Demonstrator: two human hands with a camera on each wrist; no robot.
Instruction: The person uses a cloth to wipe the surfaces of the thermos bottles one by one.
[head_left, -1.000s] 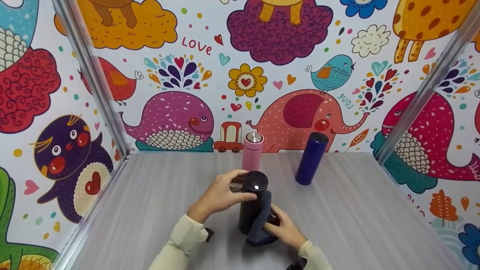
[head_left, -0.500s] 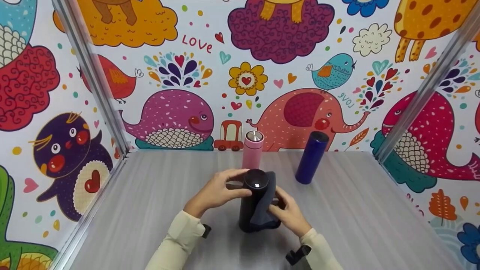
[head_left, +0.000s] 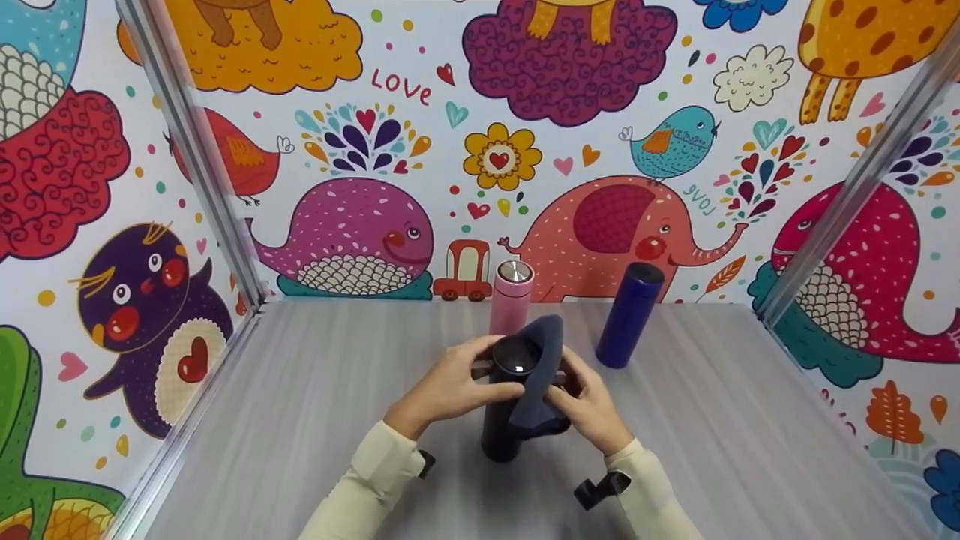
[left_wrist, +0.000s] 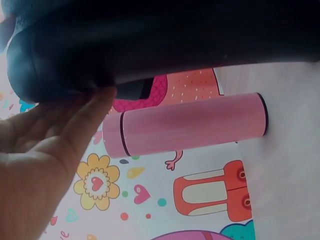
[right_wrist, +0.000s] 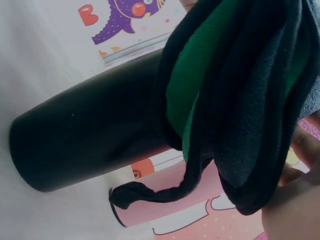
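Observation:
A black thermos flask stands upright on the table between my hands. My left hand grips it near its top, with the thumb in front and fingers behind. In the left wrist view, the fingers lie against the dark flask. My right hand holds a folded dark grey cloth along the flask's upper right side. Black edging, green inner faces and a hanging loop show on the cloth in the right wrist view, where it covers the upper flask.
Just behind the black flask stands a pink flask with a shiny steel lid. A dark blue flask is upright at the back right. Cartoon-printed panels in metal frames wall the grey table at back and sides.
The cloth has moved up the right side of the black flask, from near its base to above its lid, with my right hand. My left hand stays at the flask's top.

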